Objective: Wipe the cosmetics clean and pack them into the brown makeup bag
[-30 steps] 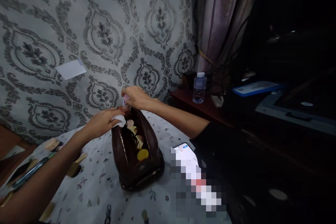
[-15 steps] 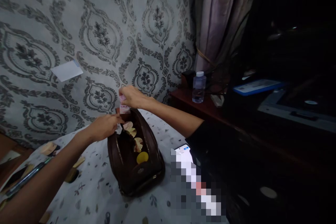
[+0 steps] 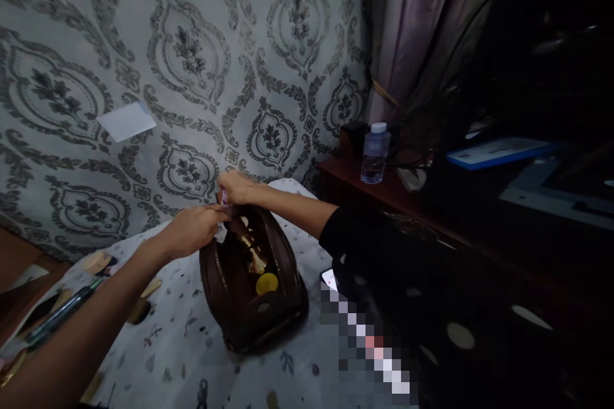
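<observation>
A dark brown zip bag (image 3: 259,316) stands open on a white patterned cloth (image 3: 182,332). Inside it lie a yellow round item (image 3: 267,284) and shiny gold pieces (image 3: 256,262). At the bag's far end, my right hand (image 3: 237,188) is closed on a small pink item (image 3: 224,198). My left hand (image 3: 199,227) is closed at the far left rim, with a crumpled white piece (image 3: 220,232) at its fingers. The fingertips of both hands are close together over the opening.
Small items and a dark tube (image 3: 62,313) lie at the left. A partly blurred phone (image 3: 330,278) is beside my right sleeve. A clear bottle (image 3: 375,154) stands on the reddish-brown table (image 3: 338,172), below a curtain. Patterned wall behind.
My right hand has lowered the pink item toward the bag's far end and come nearer my left hand. The gold pieces look shifted. The view has moved slightly.
</observation>
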{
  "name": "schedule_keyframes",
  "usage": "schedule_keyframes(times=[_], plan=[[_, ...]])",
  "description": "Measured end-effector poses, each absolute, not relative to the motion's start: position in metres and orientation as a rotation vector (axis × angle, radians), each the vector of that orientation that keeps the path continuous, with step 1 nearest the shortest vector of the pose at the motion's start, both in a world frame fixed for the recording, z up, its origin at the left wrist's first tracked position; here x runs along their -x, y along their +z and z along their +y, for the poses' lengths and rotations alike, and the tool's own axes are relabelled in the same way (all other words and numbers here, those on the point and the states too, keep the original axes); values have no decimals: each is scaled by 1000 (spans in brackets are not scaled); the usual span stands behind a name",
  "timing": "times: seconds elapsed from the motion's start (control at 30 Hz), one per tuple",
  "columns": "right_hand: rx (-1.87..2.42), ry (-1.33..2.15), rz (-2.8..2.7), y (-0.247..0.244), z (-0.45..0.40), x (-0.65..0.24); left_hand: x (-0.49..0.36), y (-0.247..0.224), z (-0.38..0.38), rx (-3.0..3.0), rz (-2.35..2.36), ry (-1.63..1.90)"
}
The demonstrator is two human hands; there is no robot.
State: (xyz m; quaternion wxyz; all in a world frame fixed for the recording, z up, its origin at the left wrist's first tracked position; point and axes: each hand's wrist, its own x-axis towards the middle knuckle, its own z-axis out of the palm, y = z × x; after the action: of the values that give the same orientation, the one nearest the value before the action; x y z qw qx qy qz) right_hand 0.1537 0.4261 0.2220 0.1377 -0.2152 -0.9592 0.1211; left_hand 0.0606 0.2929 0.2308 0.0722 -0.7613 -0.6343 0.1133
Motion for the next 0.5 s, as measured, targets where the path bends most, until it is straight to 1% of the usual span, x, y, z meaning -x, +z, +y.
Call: schedule_keyframes(times=[0.27, 0.37, 0.5], plan=[[561, 290, -2876, 211, 426, -140, -58, 228, 292, 2275, -1914, 273], [514, 220, -2870, 207, 427, -134, -59, 227, 293, 2245, -1916, 295], [499, 216, -2899, 207, 429, -132, -60, 226, 294, 2243, -1901, 331]])
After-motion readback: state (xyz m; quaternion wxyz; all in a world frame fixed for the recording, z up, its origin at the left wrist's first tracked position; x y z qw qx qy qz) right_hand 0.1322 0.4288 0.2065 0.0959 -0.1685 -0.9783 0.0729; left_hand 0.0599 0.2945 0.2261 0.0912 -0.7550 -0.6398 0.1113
